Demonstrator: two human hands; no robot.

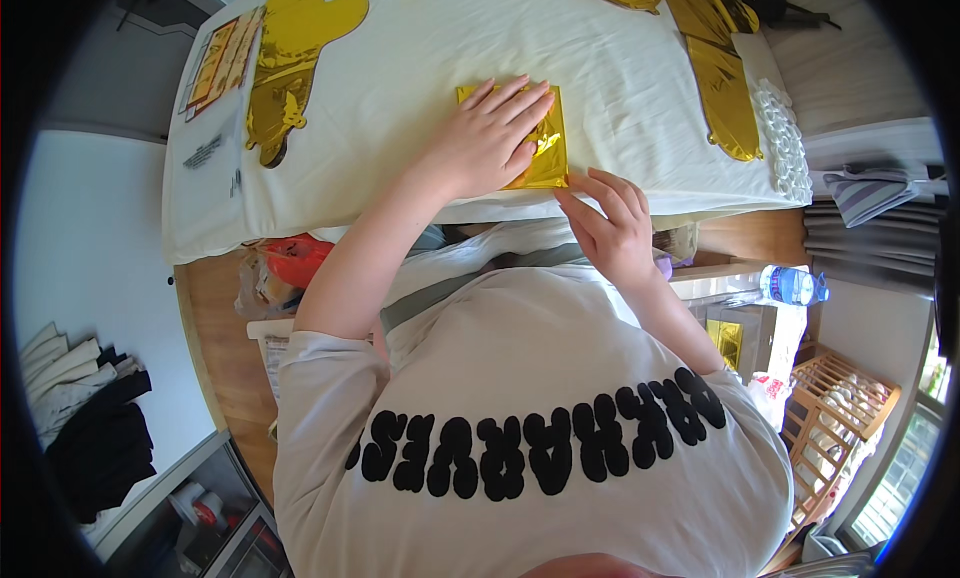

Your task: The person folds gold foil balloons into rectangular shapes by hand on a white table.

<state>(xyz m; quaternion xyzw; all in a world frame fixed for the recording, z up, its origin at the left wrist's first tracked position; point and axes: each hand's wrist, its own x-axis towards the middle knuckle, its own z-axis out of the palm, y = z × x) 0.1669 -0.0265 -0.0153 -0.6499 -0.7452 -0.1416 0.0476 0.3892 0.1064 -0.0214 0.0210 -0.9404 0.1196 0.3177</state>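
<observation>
A folded square of shiny gold foil (548,150) lies on the white sheet (420,68) near its front edge. My left hand (487,138) rests flat on top of the foil, fingers spread and pointing away from me. Just below and to the right, my right hand (605,223) pinches the foil's near right corner with its fingertips. Both forearms come up from my white shirt with black lettering.
Flat gold foil balloon shapes lie at the far left (290,58) and far right (722,68) of the sheet. A printed packet (222,63) sits at the left edge. A plastic water bottle (795,285) and a wooden rack (835,413) stand at the right; bags (285,268) below the table.
</observation>
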